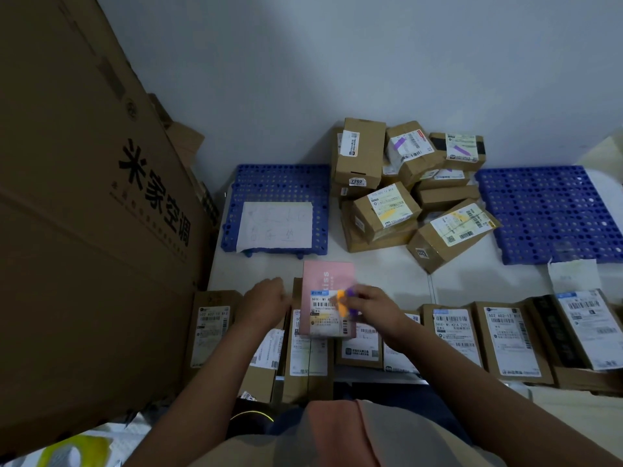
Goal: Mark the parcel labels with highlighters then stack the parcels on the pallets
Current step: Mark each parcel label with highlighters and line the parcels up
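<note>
- Presently, we count one pink parcel (328,298) lying flat on top of the near row of brown parcels (505,338), its label (325,315) face up, we judge so that it can be marked.
- Right hand (374,306): fingers curled around two highlighters, one orange (342,306) and one purple (351,299), held together over the pink parcel's label. The hand is blurred, so whether a tip touches the paper we cannot tell.
- Left hand (266,303): it rests at the pink parcel's left edge, most likely to steady it. Its fingers are hidden behind the knuckles, so we cannot tell how far they close or whether they grip anything.
- Left blue pallet (279,180): no parcels on it, only a sheet of paper (274,227) with faint writing, perhaps a sorting note.
- Right blue pallet (546,210): we see no parcels on its visible part.
- Between the pallets: a loose heap of brown parcels (404,190), several labels showing purple or yellow strokes, so apparently marked but not yet stacked.
- Far left: a large carton (84,214) standing against the wall.
</note>
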Tool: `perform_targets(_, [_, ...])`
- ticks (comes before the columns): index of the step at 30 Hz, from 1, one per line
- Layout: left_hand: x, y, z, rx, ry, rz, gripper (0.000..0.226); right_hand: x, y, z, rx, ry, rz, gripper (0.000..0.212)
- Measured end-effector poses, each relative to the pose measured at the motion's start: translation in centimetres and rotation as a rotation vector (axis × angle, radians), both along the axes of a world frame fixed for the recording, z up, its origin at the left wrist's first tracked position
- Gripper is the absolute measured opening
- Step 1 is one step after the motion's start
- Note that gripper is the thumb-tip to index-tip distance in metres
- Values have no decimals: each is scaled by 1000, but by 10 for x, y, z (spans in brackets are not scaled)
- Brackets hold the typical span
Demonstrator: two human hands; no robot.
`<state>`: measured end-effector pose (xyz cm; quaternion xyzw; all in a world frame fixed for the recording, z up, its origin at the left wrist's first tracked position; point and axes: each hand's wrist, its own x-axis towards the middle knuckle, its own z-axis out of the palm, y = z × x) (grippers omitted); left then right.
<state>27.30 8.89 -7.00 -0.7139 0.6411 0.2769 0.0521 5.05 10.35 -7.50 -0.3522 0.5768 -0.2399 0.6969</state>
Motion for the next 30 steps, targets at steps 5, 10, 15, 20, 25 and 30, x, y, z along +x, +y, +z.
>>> perform_targets(5, [-1, 6, -20, 161, 435, 257, 52, -12, -11, 1, -89, 204, -305, 13])
perform_targets(10, [-14, 12, -19, 286, 625, 145, 86, -7, -4, 1, 91, 38, -265, 7])
perform_targets(15, [-12, 2, -6, 240, 1003, 218, 97, -17, -13, 16, 40, -118, -364, 6])
perform_targets(20, [-38, -31, 27, 199, 1351, 532, 68, -47, -40, 41, -31, -349, -522, 25])
perform_targets(25, [-80, -97, 65, 144, 1518, 696, 58, -78, -78, 64, -33, -392, -662, 16])
perform_targets(30, [-114, -159, 92, 109, 1397, 586, 61, -93, -129, 87, -30, -407, -626, 16])
